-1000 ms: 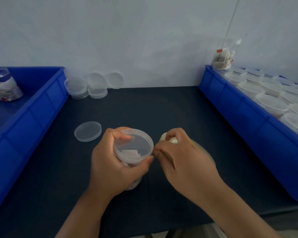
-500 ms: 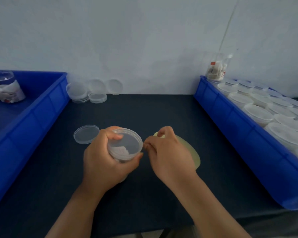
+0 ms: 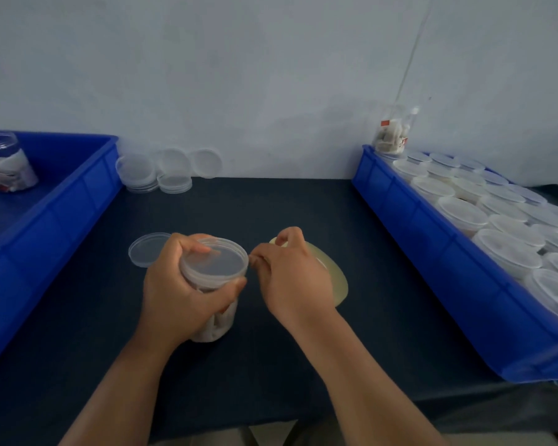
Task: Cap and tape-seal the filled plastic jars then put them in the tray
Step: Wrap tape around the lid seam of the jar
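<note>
The left hand (image 3: 174, 294) wraps round a filled clear plastic jar (image 3: 221, 321) standing near the middle of the dark worktop (image 3: 271, 365), steadying it, thumb across its fitted lid (image 3: 215, 265) so it cannot turn. The right hand (image 3: 292, 275) pinches at the lid's right rim, probably holding a tape end, though the strip itself is too faint to make out; the yellowish tape roll (image 3: 334, 283) lies under that hand, within easy reach. A spare lid (image 3: 144, 251) lies just left. The blue tray (image 3: 432, 268) of capped jars waits at the right
</note>
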Demonstrator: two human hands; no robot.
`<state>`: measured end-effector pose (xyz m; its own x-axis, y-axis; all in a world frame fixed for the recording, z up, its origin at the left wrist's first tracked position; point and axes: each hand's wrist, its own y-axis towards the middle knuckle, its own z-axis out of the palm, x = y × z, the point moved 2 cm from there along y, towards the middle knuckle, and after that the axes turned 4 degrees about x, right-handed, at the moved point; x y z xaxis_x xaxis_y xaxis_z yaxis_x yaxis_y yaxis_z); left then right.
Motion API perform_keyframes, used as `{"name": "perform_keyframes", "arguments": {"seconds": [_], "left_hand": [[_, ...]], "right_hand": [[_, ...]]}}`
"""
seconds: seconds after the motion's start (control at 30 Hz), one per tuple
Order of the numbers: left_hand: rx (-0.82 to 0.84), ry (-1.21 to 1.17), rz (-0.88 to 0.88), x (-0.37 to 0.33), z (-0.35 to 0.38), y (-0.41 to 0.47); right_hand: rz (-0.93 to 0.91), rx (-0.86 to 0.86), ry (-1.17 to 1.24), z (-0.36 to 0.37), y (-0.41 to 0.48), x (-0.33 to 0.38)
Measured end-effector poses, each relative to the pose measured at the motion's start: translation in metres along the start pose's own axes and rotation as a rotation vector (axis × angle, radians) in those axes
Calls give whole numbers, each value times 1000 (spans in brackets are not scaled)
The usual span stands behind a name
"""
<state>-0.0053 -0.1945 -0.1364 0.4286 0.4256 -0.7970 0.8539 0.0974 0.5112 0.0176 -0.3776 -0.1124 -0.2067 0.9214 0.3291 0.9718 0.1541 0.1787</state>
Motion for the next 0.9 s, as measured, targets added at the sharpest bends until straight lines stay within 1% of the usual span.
{"name": "perform_keyframes", "arguments": {"seconds": [0.03,0.07,0.13,0.17,0.2,0.23,0.27,0.33,0.4,0.47,0.53,0.57,0.63,0.7,0.73,0.83,0.9], "left_hand": [[17,-51,-9,-1,-2,0],[70,-151,-15,-1,-2,0],[262,-467,-9,-2,2,-8],[312,-560,3,-3,5,-14],[292,-575,-5,-4,6,-17],[236,-558,-32,-6,5,-15],[146,-497,-39,-5,4,-11],[1,-476,-81,1,2,-3],[-40,-504,-79,3,1,2],[-39,-471,-53,2,2,2],[-1,-476,-46,2,5,0],[19,-491,-59,2,6,-1],[44,-498,-77,3,6,-1],[54,-491,-76,3,7,-2],[57,-490,-75,3,7,-3],[81,-493,-73,2,7,-4],[95,-495,-63,1,7,-4]], "right_hand": [[11,-11,3,0,1,0],[23,-10,-18,1,4,-1],[37,-44,-22,1,14,-19],[59,-49,14,-5,17,-32],[79,-67,94,-14,20,-45],[72,-46,125,-22,17,-56],[59,-45,132,-26,14,-66],[12,-35,75,-24,2,-75],[-67,-7,11,-14,-14,-75],[-138,67,-58,-1,-27,-71],[-178,159,-111,14,-39,-66],[-221,166,-131,19,-44,-62],[-304,117,-149,26,-51,-57],[-351,67,-188,30,-53,-58],[-379,69,-211,32,-53,-58],[-414,191,-252,37,-51,-57],[-394,215,-185,36,-49,-58]]}}
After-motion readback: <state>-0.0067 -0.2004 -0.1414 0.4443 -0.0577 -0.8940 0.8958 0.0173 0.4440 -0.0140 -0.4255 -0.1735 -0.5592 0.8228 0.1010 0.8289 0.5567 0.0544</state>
